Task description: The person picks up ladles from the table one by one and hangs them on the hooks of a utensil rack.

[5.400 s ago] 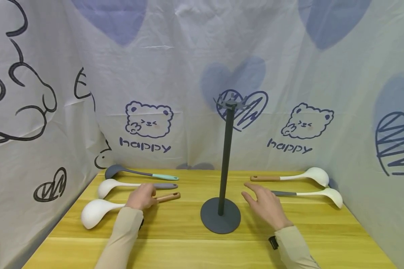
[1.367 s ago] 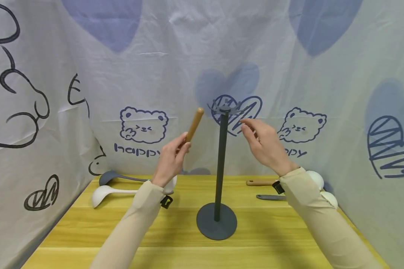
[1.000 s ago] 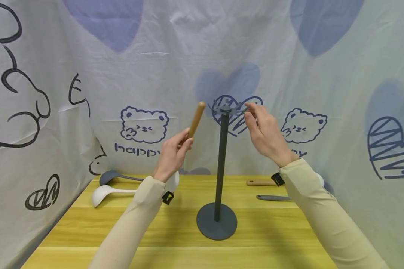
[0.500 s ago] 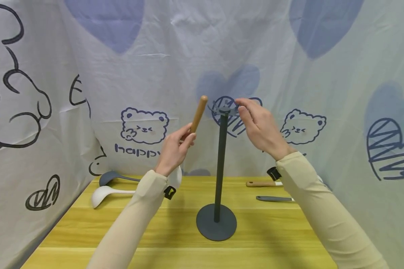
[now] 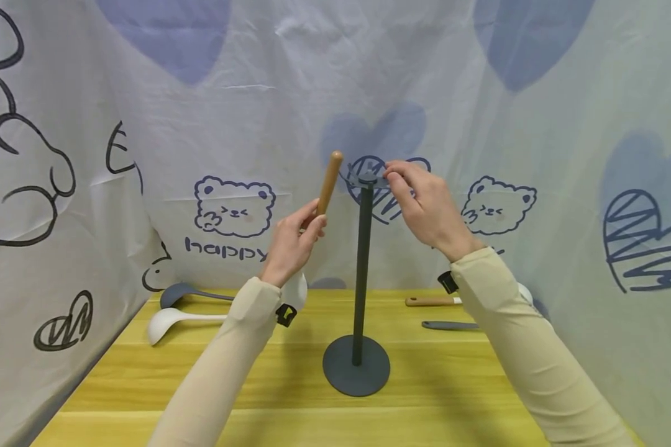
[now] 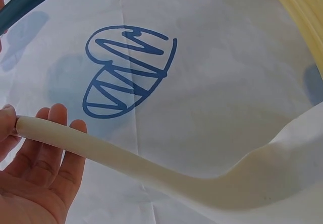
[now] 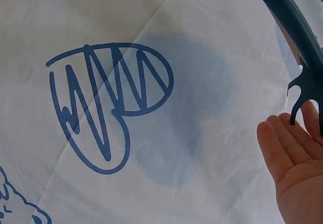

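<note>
My left hand (image 5: 293, 242) grips a white ladle by its wooden handle (image 5: 330, 183), which points up, just left of the stand. In the left wrist view the ladle's pale neck (image 6: 126, 158) runs from the fingers to its bowl (image 6: 282, 183). The dark stand (image 5: 362, 267) stands upright on a round base, with a ring of hooks (image 5: 367, 178) on top. At the right of that ring is my right hand (image 5: 427, 208). Its fingers look fairly straight in the right wrist view, at the hooks (image 7: 303, 90); whether they press one I cannot tell.
On the wooden table (image 5: 291, 385), a dark blue ladle (image 5: 176, 293) and a white ladle (image 5: 162, 324) lie at left, handles behind my left arm. At right lie a wooden-handled ladle (image 5: 430, 302) and a grey-handled one (image 5: 450, 325), partly behind my right sleeve. Printed cloth (image 5: 291, 124) hangs behind.
The wooden-handled ladle from the left front was picked up by my left hand and raised beside the stand. My right hand rose from the table to the hooks. Lately the handle rose slightly.
</note>
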### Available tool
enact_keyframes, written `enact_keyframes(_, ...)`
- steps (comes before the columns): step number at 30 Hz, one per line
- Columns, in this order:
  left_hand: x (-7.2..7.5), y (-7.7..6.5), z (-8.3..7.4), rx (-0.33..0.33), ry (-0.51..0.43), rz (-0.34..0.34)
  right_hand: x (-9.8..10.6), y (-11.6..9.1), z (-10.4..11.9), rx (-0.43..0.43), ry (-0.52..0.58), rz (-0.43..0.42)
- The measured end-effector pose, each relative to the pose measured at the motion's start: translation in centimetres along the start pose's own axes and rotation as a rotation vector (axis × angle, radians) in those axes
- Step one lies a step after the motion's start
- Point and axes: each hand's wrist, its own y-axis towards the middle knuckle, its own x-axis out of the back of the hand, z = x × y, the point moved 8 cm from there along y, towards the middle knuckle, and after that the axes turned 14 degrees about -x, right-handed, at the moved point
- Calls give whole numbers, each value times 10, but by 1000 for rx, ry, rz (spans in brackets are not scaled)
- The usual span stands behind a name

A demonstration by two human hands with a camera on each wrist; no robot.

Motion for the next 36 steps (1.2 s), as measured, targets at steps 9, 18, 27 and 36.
enact_keyframes(9,-3,6,-2,-14,24,4,-1,1,0,-31,8,24)
enact_keyframes(18,-11,9,-3,-14,-2,10,0,2,-1,-44,28,27)
enact_keyframes(27,-12,10,-2,-15,4,23,0,4,0,-31,49,30)
enact_keyframes(36,-16,7,0,-10,4,48,0,4,-1,-45,54,36)
